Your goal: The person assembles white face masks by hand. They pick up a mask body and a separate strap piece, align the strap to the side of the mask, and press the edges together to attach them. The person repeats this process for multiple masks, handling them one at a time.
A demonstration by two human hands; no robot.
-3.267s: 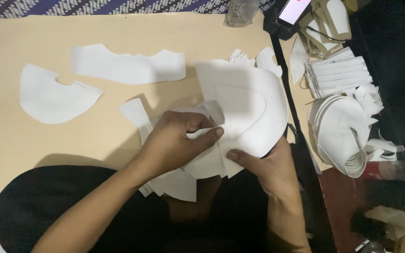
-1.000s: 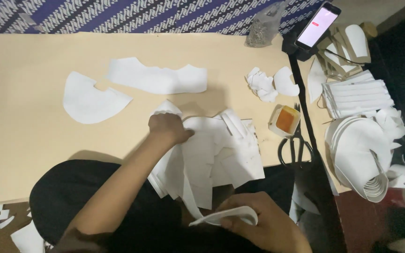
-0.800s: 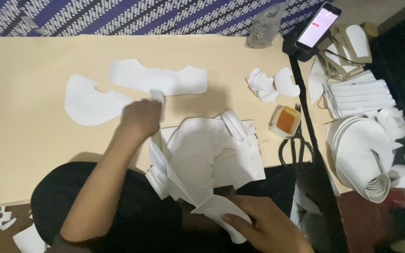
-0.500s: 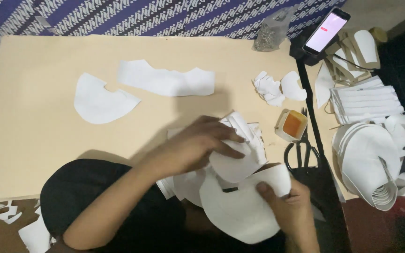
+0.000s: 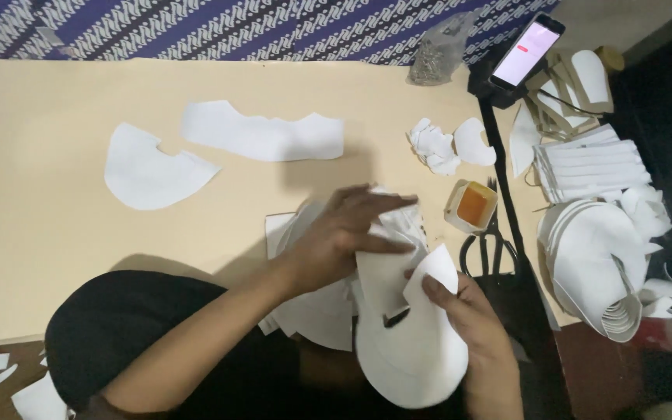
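White cut-outs, thin, light and floppy-looking, sit at the table's near edge. Right hand pinches one by its edge; left hand lies open, flat on the pile. Edges look safest to grasp.

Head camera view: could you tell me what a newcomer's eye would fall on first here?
First, the two hands at bottom centre: the left hand lies flat on a heap of white cut pieces, while the right hand holds a large white rounded piece with a smaller one. Next, the lit phone at top right, and the two white shapes lying alone on the tan table.
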